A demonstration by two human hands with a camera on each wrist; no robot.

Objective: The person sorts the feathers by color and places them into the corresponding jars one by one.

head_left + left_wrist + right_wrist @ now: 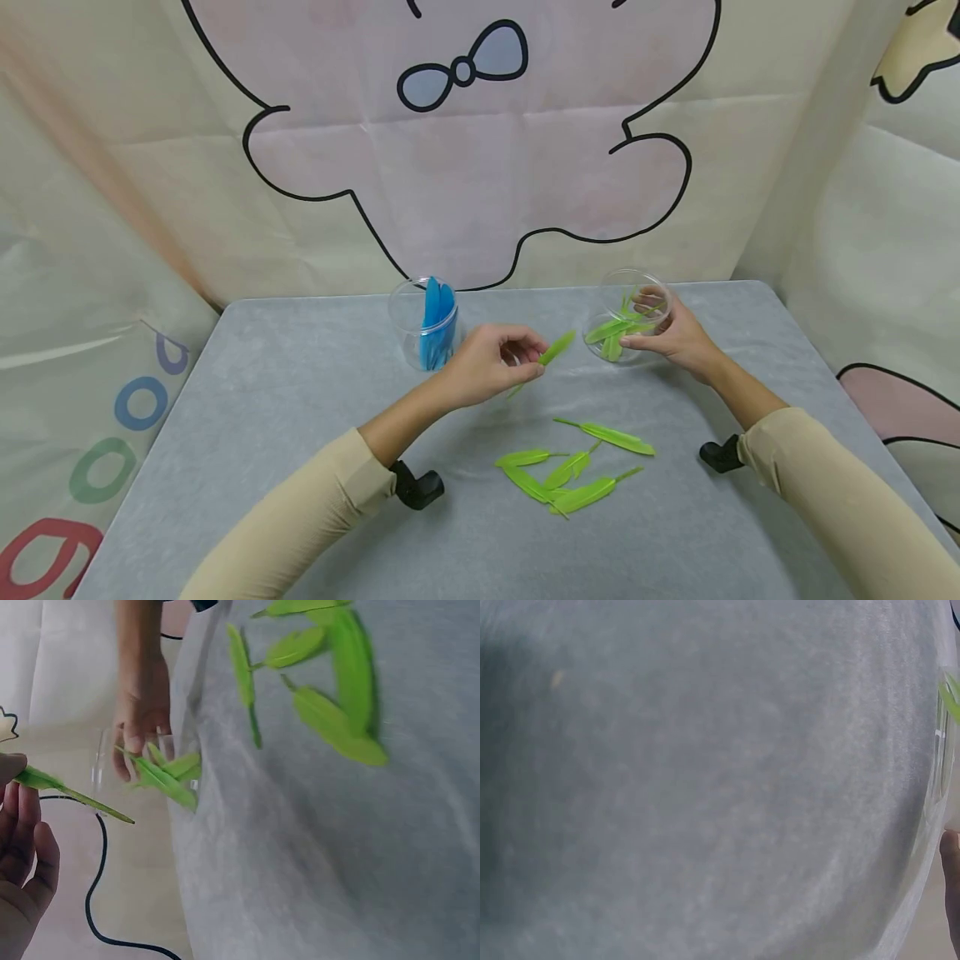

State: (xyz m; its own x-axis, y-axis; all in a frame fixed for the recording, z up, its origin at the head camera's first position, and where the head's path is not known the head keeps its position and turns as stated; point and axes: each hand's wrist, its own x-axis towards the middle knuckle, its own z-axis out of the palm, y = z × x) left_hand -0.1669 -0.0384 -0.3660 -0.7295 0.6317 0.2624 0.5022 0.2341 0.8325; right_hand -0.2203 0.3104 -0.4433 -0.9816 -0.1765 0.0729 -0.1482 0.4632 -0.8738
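Observation:
My left hand (498,364) pinches a bright green feather (558,347) between thumb and fingers, above the table and left of a clear plastic cup (604,292). Its bare quill (101,808) points away from the fingertips in the left wrist view. Fingers and thumb of my right hand (684,340) grip that cup from its right side. Several green feathers (611,331) lean inside it. Nearer to me, several more green feathers (585,496) lie loosely on the table, some overlapping. The right wrist view catches only the cup's side (939,761) and one finger (951,877) at its edge.
A second clear cup (403,329) with blue feathers (437,325) stands at the back, just left of my left hand. Grey cloth covers the table (300,375). Printed fabric walls (465,167) rise behind it and at both sides.

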